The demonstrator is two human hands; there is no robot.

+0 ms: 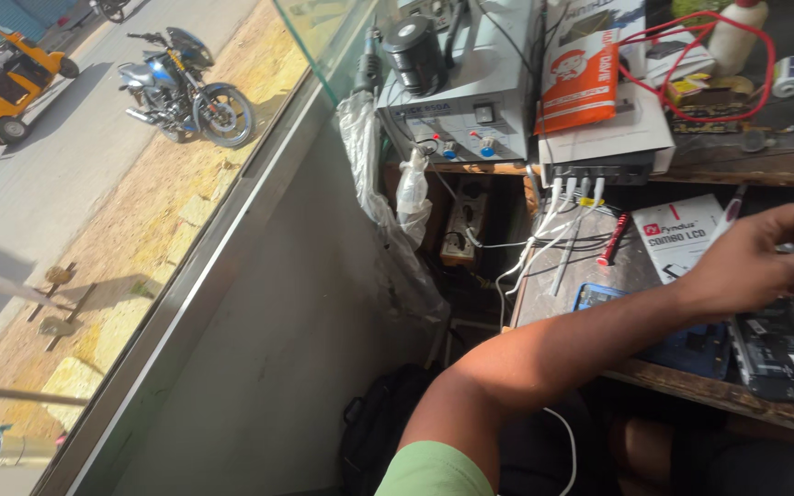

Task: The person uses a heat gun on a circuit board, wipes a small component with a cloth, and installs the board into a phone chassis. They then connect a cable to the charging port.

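The left hand [760, 257] reached across the front edge of the workbench [691, 386], its fingers curled together as if pinching something small at the right border of the view; what they gripped could not be told, since it ran out of the picture. The right hand was out of sight. Just below the left hand lay an opened phone [778, 354] with its dark insides bare, near the front right edge of the workbench, and a blue phone part [599, 296] lay under the forearm. A white box [682, 234] and a red pen [614, 241] rested further back, beside white cables [558, 230] that hung from a black hub [595, 170]. A grey power supply [457, 106] stood at the back left corner. The forearm passed low over the blue part and close to the cables, so a careless sweep could probably have dragged either toward the edge, and the exposed phone might have been knocked or scratched.
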